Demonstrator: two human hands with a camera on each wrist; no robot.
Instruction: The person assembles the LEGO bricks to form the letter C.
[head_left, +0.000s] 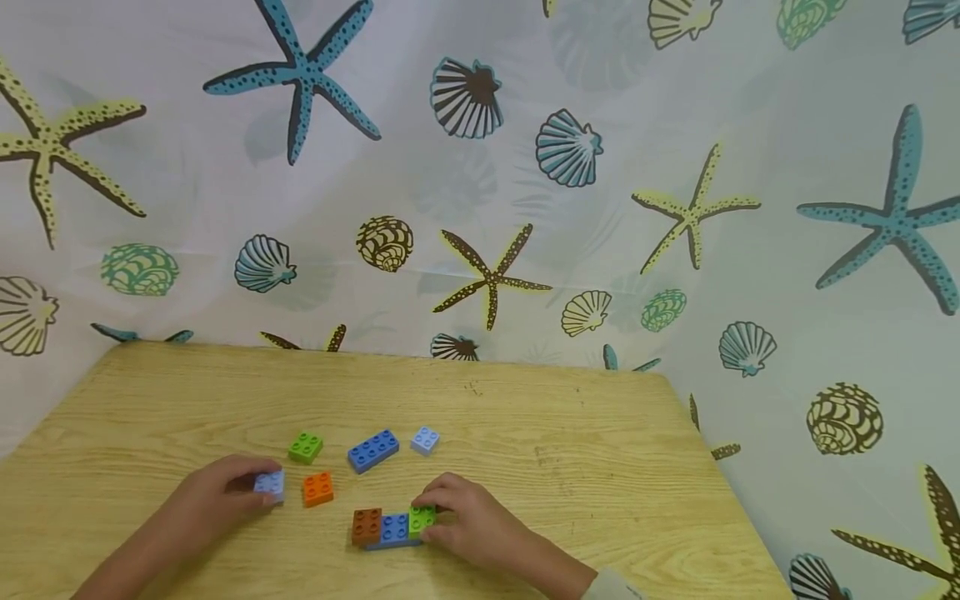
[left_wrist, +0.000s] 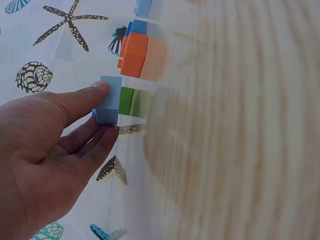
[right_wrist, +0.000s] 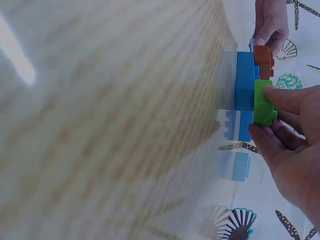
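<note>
My left hand (head_left: 217,492) pinches a light blue toy brick (head_left: 270,485) between thumb and fingers at the left; the left wrist view shows this light blue brick (left_wrist: 109,99) held by its sides. With thumb and fingers my right hand (head_left: 472,517) grips a bright green brick (head_left: 421,520) on the right end of a long blue brick (head_left: 394,532). A brown brick (head_left: 367,526) sits on that blue brick's left end, and blue studs show between the two. In the right wrist view the green brick (right_wrist: 263,102) lies against the blue brick (right_wrist: 244,82).
Beyond the hands, a green brick (head_left: 306,447), an orange brick (head_left: 318,489), another long blue brick (head_left: 373,451) and a second light blue brick (head_left: 425,440) lie on the wooden table (head_left: 600,483). A cloth with starfish and shells (head_left: 480,183) hangs behind and to the right.
</note>
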